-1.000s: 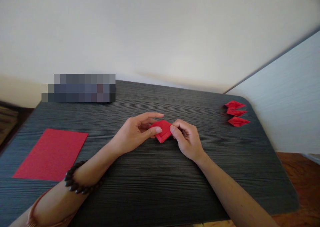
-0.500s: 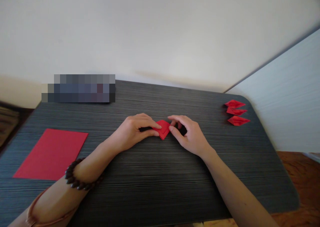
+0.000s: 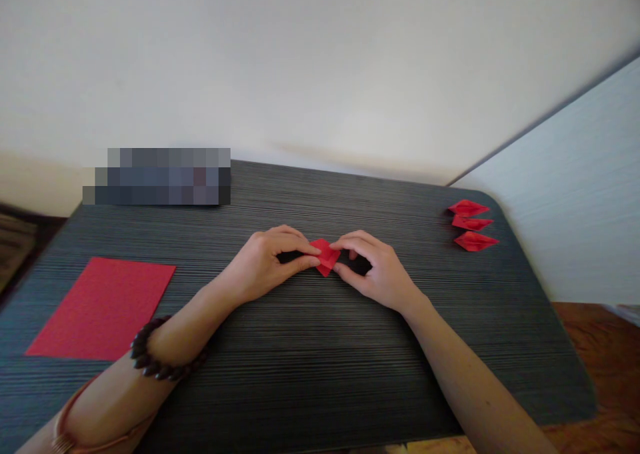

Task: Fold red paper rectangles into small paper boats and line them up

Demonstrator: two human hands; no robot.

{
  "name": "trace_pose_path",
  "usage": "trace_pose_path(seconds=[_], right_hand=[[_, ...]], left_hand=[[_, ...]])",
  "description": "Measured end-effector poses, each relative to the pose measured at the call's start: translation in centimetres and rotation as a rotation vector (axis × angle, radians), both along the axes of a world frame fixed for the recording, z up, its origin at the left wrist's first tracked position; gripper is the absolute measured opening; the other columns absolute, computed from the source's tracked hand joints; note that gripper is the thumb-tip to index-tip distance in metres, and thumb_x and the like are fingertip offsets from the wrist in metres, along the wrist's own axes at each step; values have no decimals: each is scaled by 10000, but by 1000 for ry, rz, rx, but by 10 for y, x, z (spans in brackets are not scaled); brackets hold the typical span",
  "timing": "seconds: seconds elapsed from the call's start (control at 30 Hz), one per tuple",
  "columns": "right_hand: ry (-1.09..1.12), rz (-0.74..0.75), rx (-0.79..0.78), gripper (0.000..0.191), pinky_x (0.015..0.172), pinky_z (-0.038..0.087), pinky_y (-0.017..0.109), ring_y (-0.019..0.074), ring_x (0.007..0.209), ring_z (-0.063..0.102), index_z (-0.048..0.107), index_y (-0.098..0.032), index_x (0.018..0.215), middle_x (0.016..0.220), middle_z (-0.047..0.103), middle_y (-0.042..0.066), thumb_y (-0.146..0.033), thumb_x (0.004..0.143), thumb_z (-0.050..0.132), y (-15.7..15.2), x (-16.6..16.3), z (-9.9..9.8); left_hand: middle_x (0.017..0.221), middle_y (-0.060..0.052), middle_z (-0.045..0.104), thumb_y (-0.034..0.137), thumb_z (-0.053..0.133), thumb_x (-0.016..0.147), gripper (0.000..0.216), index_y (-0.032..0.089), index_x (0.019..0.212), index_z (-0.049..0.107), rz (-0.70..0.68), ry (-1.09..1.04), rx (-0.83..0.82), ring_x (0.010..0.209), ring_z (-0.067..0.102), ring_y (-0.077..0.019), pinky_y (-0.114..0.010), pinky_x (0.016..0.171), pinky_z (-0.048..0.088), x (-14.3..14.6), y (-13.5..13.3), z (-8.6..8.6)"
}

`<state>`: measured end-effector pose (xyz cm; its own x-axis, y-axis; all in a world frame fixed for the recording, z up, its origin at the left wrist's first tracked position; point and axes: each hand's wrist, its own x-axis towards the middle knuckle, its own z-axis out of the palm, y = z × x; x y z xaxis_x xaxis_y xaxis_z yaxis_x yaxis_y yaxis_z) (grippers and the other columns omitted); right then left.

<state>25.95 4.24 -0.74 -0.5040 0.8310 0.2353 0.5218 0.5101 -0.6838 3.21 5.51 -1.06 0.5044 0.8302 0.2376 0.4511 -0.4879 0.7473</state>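
Between my hands, near the middle of the dark table [image 3: 310, 374], is a small folded piece of red paper [image 3: 326, 259], roughly diamond-shaped with its lower corner toward me. My left hand [image 3: 273, 261] pinches its left side with thumb and forefinger. At the right side, my right hand [image 3: 373, 264] has its forefinger on the upper edge and its thumb at the lower edge, gripping the paper. The fingertips cover both side corners, and the finer folds are too small to make out.
A square stack of red paper [image 3: 105, 307] lies on the left, partly behind my left forearm. Three folded red paper boats [image 3: 475, 242] sit in a column at the right. A pixelated object [image 3: 165, 181] stands at the back left. A wall rises behind the table.
My right forefinger and thumb have closed onto the paper's right side. Its upper layer looks shifted, with a fold line showing across it. The left hand has hardly moved.
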Motion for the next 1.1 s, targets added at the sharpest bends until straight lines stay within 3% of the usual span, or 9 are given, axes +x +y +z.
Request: trace_pose_path(seconds=[0.13,0.3,0.43,0.73,0.87,1.1], right_hand=[[-6,-1,41,171,808,492,333,163,881,591,650,-221,1010,1013,638,47,-220,849,589,1,0,-4],[-31,-7,124,155,801,499,333,164,886,606,688,-229,967,970,653,46,-257,887,558,2,0,-8],[-74,-38,151,180,791,498,339,169,873,600,693,-225,986,961,653,49,-281,896,547,0,0,-9],[-134,-49,126,210,804,479,360,183,877,569,683,-221,967,958,627,54,-328,916,510,1,-3,-10],[-152,-50,114,204,805,468,364,190,883,560,659,-218,975,957,620,59,-313,930,483,0,-6,-7],[-108,-101,74,129,767,444,335,178,816,562,597,-212,959,876,637,36,-290,925,499,0,-10,-9]], left_hand=[[914,-16,714,307,628,841,159,236,943,727,-20,9,36,936,620,-159,-276,850,498,0,0,0],[1105,-59,614,311,632,837,163,236,947,726,8,91,177,1024,568,-183,-325,903,460,-2,0,2],[1012,-72,602,319,625,839,196,186,963,698,-31,137,228,949,567,-179,-322,853,476,-4,0,2],[947,-55,636,277,518,907,194,214,977,688,-45,316,332,890,557,-184,-335,799,483,-4,-2,0],[975,-58,656,251,492,922,223,186,1089,624,-74,322,321,914,562,-192,-347,831,481,-2,-3,3],[972,-44,674,238,498,919,170,178,1018,623,11,209,184,895,586,-178,-332,827,477,0,-3,-3]])
